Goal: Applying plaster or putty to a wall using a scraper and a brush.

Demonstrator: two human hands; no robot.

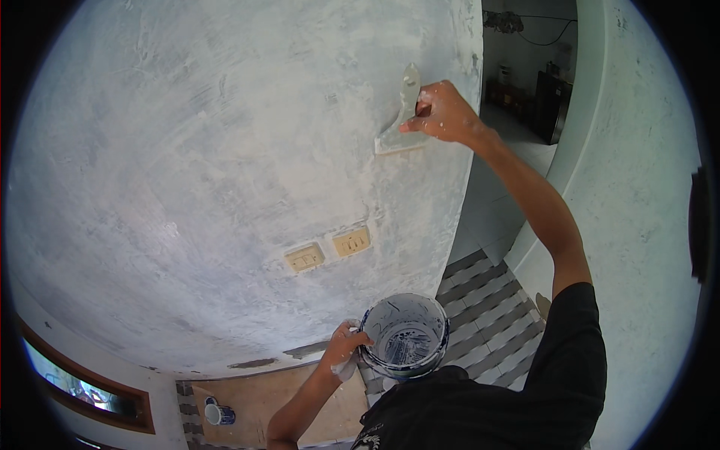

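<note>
High on the wall, near its right edge, my right hand (448, 112) pinches a wide, flat paintbrush (409, 94) coated in whitish paint. Its handle points up and its broad end lies against the grey-white, streaky wall (225, 135). White specks dot the fingers. Lower down, close to my body, my left hand (346, 349) grips the left rim of a round paint bucket (405, 307). Pale paint coats the bucket's inside, with dark streaks across its bottom. White smears show on the left hand and wrist.
Two cream wall plates (328, 249) sit on the wall above the bucket. A doorway (517, 150) opens to the right. Below are a striped tile floor (480, 315), a brown sheet (262, 405) and a small paint can (219, 412). A wood-framed window (82, 379) is at lower left.
</note>
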